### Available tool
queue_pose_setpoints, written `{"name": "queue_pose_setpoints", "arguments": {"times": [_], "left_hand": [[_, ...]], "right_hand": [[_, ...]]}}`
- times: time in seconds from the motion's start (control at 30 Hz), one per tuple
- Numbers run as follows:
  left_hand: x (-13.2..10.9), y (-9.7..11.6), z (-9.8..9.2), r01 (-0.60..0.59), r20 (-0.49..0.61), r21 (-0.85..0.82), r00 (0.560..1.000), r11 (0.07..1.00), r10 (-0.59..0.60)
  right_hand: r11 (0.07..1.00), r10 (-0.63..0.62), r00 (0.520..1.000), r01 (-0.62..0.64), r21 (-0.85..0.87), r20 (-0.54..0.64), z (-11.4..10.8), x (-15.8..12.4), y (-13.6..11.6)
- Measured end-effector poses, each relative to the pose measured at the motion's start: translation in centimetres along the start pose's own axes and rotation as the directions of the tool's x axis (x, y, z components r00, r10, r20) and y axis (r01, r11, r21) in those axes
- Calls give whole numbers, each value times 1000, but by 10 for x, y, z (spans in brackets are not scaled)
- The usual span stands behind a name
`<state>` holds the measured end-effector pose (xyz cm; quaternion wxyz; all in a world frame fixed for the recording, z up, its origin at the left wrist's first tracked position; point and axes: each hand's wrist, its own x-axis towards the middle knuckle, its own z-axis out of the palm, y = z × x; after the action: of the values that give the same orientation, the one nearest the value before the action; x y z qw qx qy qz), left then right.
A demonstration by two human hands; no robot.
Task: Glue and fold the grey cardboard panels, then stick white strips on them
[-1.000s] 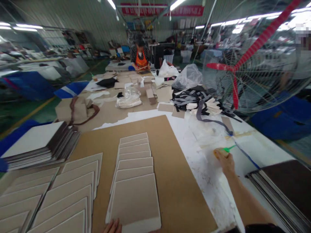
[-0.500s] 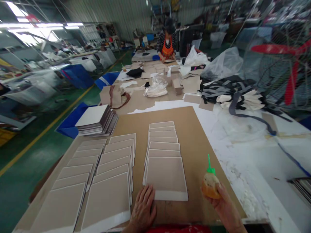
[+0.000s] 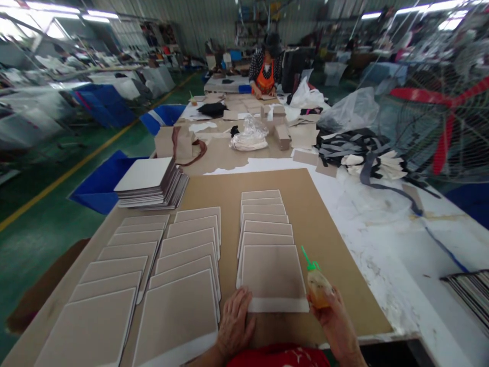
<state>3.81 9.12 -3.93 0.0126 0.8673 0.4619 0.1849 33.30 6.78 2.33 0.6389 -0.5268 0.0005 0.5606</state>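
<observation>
My right hand (image 3: 333,316) is wrapped round a glue bottle (image 3: 319,290) with amber liquid inside and a green nozzle. The bottle leans left, its tip beside the right edge of the nearest panel (image 3: 273,272) in the right-hand row. That panel is beige with a paler strip along its near edge, and several more overlap behind it. At the panel's lower left corner, my left hand (image 3: 236,321) lies flat with fingers stretched out. Two further rows of overlapping panels, a middle row (image 3: 179,311) and a left row (image 3: 91,321), spread to the left.
A stack of boards (image 3: 147,178) stands at the table's left edge near a blue bin (image 3: 103,183). Dark fabric strips (image 3: 351,148) and a clear plastic bag (image 3: 351,109) lie right. A red-bladed fan (image 3: 443,102) stands far right. A co-worker (image 3: 265,71) works at the far end.
My right hand has brought the glue bottle left towards the nearest panel, and its nozzle now tilts left. The left hand stays at the panel's corner. The camera view has shifted slightly.
</observation>
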Motion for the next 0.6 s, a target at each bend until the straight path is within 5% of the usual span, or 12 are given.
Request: {"name": "queue_pose_setpoints", "arguments": {"times": [0.13, 0.3, 0.6], "left_hand": [[21, -2, -5, 102, 1, -41, 995, 994, -102], [65, -13, 4, 61, 35, -107, 998, 992, -58], [90, -19, 22, 282, 5, -111, 959, 953, -283]], "right_hand": [[995, -37, 993, 27, -94, -115, 7, 6, 13], [964, -156, 970, 109, -244, -185, 25, 3, 16], [706, -442, 892, 279, -651, -97, 38, -6, 6]]}}
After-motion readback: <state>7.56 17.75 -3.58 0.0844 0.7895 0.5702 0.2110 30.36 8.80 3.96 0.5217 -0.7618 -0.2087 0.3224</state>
